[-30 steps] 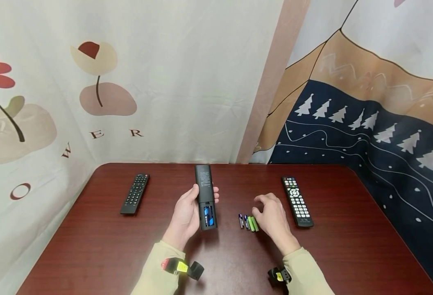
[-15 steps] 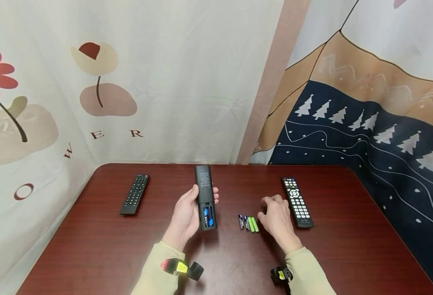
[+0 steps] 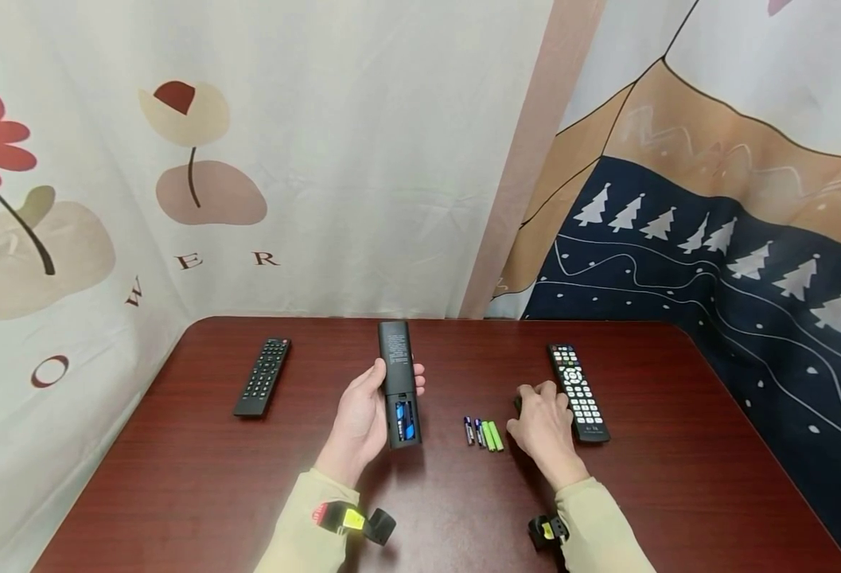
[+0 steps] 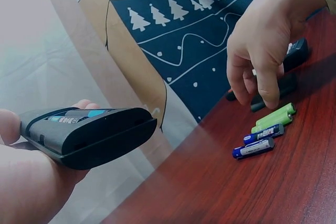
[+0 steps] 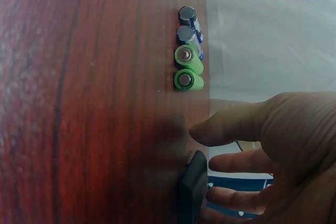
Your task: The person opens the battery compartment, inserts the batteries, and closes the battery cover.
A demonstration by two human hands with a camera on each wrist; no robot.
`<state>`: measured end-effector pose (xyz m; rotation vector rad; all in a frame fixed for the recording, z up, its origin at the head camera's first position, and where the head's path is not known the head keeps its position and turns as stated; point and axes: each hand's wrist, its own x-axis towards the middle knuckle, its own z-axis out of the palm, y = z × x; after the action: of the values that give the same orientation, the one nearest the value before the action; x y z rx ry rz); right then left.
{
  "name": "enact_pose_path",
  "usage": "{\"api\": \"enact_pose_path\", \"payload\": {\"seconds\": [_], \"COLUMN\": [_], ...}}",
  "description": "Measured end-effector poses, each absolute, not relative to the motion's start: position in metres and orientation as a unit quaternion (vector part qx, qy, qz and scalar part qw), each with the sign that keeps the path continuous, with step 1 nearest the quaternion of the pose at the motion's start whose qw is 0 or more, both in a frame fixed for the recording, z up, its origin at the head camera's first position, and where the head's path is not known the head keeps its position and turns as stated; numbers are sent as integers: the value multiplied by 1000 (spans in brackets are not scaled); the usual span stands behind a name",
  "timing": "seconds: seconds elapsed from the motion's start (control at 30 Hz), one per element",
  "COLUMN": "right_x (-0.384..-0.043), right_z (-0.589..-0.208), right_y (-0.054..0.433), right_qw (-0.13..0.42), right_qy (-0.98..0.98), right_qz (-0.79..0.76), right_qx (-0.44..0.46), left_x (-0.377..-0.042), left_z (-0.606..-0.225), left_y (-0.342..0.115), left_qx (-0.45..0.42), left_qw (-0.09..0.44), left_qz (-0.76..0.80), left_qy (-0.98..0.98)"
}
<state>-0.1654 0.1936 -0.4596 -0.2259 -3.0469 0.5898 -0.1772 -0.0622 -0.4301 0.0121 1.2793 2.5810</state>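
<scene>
black held remote [image 3: 399,380] bears illegible print [image 3: 396,346]; curtain letters [image 3: 266,259] read "ower".

Head view: from above, faces forward and down, table [image 3: 441,485] across lower frame. Left wrist view: low, close, looks across the table. Right wrist view: close in, turned sideways. All three share the batteries [image 5: 189,51], upper centre in the last.

Pale grn sleeves [image 3: 595,525], blk wrist cams [image 3: 380,526]

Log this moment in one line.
left hand: holds remote, batteries exposed; right hand: by dark piece, contact unclear; loose batteries: on table
</scene>
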Motion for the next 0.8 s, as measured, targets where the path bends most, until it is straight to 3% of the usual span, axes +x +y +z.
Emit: {"api": "enact_pose_path", "payload": {"seconds": [0.8], "right_x": [-174], "right_z": [-455], "right_y": [200], "right_qw": [-39], "right_qy": [-984], "right_qz": [161], "right_qx": [-69], "left_x": [-178], "left_z": [-432], "left_y": [-63], "left_qx": [4], "left_qw": [135], "left_qz": [885], "left_qy": [446]}}
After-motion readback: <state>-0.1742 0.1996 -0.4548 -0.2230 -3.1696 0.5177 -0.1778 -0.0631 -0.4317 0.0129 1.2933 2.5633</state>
